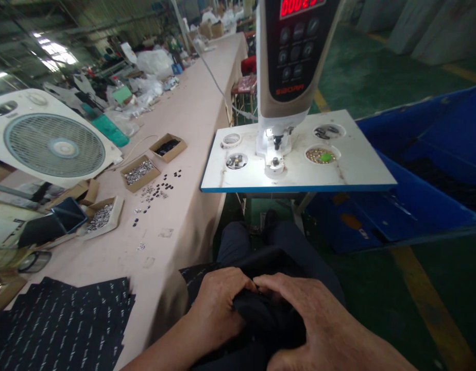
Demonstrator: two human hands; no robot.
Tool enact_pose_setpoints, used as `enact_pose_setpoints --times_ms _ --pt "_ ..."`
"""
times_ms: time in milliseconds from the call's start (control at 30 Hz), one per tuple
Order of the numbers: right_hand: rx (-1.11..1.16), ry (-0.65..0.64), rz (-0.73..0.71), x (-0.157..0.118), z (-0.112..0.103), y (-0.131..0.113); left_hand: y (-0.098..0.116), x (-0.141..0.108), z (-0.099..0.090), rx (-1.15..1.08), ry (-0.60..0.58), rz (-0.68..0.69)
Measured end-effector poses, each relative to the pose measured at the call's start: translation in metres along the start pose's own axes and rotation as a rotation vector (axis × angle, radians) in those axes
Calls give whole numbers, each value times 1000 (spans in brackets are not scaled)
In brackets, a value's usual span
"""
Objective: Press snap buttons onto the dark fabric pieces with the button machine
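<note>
Over my lap, my left hand (pixel 220 301) pinches a dark piece of fabric (pixel 271 317) between thumb and fingers. My right hand (pixel 305 309) grips the same fabric from the other side, its thumb low and its fingers partly hidden in the folds. The two sets of fingertips nearly meet at the fabric's upper edge. Ahead of both hands stands a snap-fastening machine (pixel 288 67) with a red digit display and a lit die. Its white work table (pixel 241 178) has round cups holding small metal parts (pixel 319 155).
On the long covered table (pixel 180 201) to the left lie loose snap parts (pixel 156 190), cardboard boxes of fasteners (pixel 139 174) and a stack of dark printed fabric (pixel 64 324). A box fan (pixel 56 141) stands behind them. Blue bins (pixel 427 201) are at the right.
</note>
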State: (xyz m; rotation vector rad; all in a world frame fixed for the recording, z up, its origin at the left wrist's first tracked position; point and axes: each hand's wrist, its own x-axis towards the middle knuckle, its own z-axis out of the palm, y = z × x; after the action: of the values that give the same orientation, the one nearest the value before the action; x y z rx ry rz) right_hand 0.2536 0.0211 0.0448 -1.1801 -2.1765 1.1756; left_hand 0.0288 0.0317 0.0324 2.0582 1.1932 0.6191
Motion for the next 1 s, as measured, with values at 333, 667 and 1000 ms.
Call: enact_pose_setpoints --times_ms 333,667,1000 --pt "275 23 77 19 10 7 3 16 -6 -251 -240 -453" --pt "422 -10 196 31 1 6 -7 27 -18 -564 -473 -552" --pt "751 -77 299 33 5 17 -14 20 -19 -618 -516 -631"
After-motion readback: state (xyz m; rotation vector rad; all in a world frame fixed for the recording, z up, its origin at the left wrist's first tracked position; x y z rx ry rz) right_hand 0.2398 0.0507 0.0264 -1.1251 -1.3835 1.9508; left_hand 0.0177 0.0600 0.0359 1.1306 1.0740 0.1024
